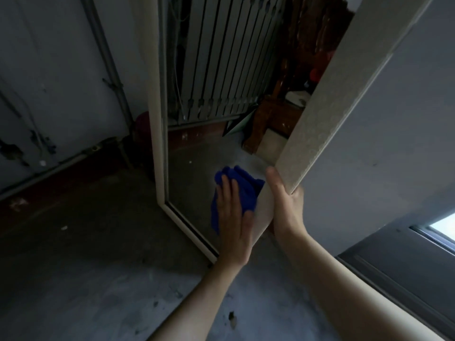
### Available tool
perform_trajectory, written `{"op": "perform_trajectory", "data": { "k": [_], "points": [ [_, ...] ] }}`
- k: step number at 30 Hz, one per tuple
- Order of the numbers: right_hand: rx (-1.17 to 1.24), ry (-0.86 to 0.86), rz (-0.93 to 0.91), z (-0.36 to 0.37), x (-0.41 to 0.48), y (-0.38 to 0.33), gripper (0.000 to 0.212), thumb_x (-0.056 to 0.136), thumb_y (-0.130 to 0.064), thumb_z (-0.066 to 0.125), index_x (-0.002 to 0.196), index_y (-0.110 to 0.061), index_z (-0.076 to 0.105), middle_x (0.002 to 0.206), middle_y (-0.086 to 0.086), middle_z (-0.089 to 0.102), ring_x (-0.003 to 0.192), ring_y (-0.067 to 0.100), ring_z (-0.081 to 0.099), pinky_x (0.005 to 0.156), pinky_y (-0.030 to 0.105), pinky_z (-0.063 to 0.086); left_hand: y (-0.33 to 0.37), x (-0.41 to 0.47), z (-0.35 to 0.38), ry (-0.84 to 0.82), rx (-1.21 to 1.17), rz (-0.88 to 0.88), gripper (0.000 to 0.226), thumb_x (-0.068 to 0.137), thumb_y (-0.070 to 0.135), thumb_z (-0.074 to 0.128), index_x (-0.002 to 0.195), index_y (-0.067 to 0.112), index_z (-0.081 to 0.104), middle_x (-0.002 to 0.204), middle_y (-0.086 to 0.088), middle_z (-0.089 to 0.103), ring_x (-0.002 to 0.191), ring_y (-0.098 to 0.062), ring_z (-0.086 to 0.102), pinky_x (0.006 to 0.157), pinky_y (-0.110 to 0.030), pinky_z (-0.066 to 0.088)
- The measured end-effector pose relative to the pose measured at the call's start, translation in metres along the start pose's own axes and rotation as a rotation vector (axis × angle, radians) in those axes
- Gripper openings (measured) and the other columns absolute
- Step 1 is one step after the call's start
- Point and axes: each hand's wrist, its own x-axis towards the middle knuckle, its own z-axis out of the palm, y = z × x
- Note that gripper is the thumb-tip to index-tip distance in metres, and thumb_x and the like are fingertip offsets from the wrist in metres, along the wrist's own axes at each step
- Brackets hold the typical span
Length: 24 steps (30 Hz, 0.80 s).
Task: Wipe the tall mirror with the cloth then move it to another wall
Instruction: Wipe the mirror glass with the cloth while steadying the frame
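Note:
The tall mirror (197, 153) with a pale frame stands on the floor and leans toward the wall on the right. Its glass reflects a railing and wooden furniture. My left hand (232, 217) lies flat with straight fingers on a blue cloth (236, 190), pressing it against the lower part of the glass near the right frame. My right hand (285, 205) grips the mirror's right frame edge (330, 102), thumb on the front and fingers curled behind it.
A grey wall (394, 119) rises on the right, with a dark door or window frame (406, 262) at the lower right. On the left another wall (49, 82) carries pipes and cables. The floor (98, 267) is stained grey concrete.

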Motion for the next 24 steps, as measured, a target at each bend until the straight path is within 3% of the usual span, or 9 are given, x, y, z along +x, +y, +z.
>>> {"op": "perform_trajectory", "data": {
  "k": [2,5,6,8,12,17,20,22,24],
  "points": [
    [0.001,-0.023,-0.005,-0.001,0.001,0.002,0.036,0.054,-0.062,0.068,0.085,-0.042,0.065,0.079,-0.01,0.072,0.08,0.008,0.07,0.07,0.03,0.057,-0.003,0.029,-0.002,0.123,0.057,0.012,0.059,0.096,0.044,0.025,0.143,0.049,-0.01,0.157,0.02,-0.012,0.147,-0.008,-0.01,0.121,-0.037,-0.001],
    [-0.014,-0.003,-0.014,-0.002,0.001,0.005,0.063,0.055,-0.064,0.069,0.104,-0.024,0.062,0.094,0.002,0.069,0.091,0.018,0.068,0.083,0.045,0.055,-0.018,0.075,-0.021,0.292,0.007,-0.074,0.055,0.098,0.032,0.028,0.145,0.035,0.0,0.16,0.005,-0.001,0.149,-0.015,-0.001,0.122,-0.04,0.005],
    [-0.012,0.002,-0.017,-0.001,0.001,0.004,0.06,0.056,-0.062,0.069,0.102,-0.024,0.063,0.094,0.003,0.07,0.093,0.02,0.068,0.085,0.046,0.055,-0.026,0.088,-0.03,0.327,-0.021,-0.092,0.055,0.098,0.03,0.029,0.146,0.029,0.003,0.16,-0.001,0.002,0.149,-0.018,0.002,0.122,-0.043,0.006],
    [-0.019,-0.004,-0.032,-0.001,0.003,0.006,0.043,0.059,-0.058,0.07,0.093,-0.032,0.065,0.088,-0.002,0.07,0.092,0.018,0.068,0.084,0.043,0.056,-0.045,0.107,-0.045,0.365,-0.041,-0.109,0.056,0.097,0.031,0.028,0.148,0.023,0.005,0.161,-0.009,0.005,0.149,-0.023,0.006,0.121,-0.044,0.008],
    [-0.046,-0.021,-0.047,-0.003,0.006,0.01,0.034,0.06,-0.057,0.068,0.086,-0.036,0.063,0.076,-0.017,0.067,0.081,0.002,0.066,0.072,0.026,0.052,-0.079,0.126,-0.06,0.411,-0.036,-0.193,0.06,0.097,0.034,0.025,0.15,0.014,0.005,0.16,-0.012,0.004,0.148,-0.025,0.008,0.121,-0.041,0.011],
    [-0.048,-0.014,-0.052,-0.005,0.006,0.013,0.035,0.058,-0.059,0.067,0.086,-0.04,0.062,0.075,-0.02,0.067,0.08,-0.001,0.065,0.071,0.024,0.053,-0.103,0.121,-0.064,0.439,-0.12,-0.458,0.054,0.102,0.033,0.023,0.151,0.025,0.001,0.161,-0.005,0.005,0.146,-0.026,0.015,0.119,-0.047,0.016],
    [-0.016,0.004,-0.043,-0.003,0.005,0.013,0.06,0.054,-0.062,0.067,0.102,-0.028,0.06,0.083,-0.014,0.066,0.082,0.0,0.065,0.074,0.025,0.051,-0.099,0.097,-0.049,0.427,-0.152,-0.537,0.056,0.102,0.03,0.027,0.151,0.023,0.002,0.161,-0.006,0.007,0.147,-0.026,0.014,0.119,-0.05,0.015],
    [-0.028,0.013,-0.036,-0.003,0.003,0.012,0.073,0.054,-0.064,0.068,0.11,-0.019,0.057,0.087,-0.011,0.065,0.084,0.002,0.065,0.075,0.028,0.051,-0.094,0.069,-0.033,0.391,-0.16,-0.469,0.057,0.101,0.026,0.03,0.151,0.016,0.003,0.161,-0.009,0.004,0.148,-0.025,0.01,0.119,-0.05,0.012],
    [-0.02,0.014,-0.019,-0.002,0.002,0.011,0.085,0.052,-0.066,0.068,0.119,-0.017,0.053,0.095,-0.008,0.064,0.09,0.006,0.064,0.078,0.029,0.052,-0.088,0.04,-0.019,0.342,-0.256,-0.458,0.063,0.096,0.034,0.031,0.151,0.021,0.001,0.161,-0.005,0.001,0.148,-0.024,0.008,0.12,-0.052,0.011]
  ]
}}
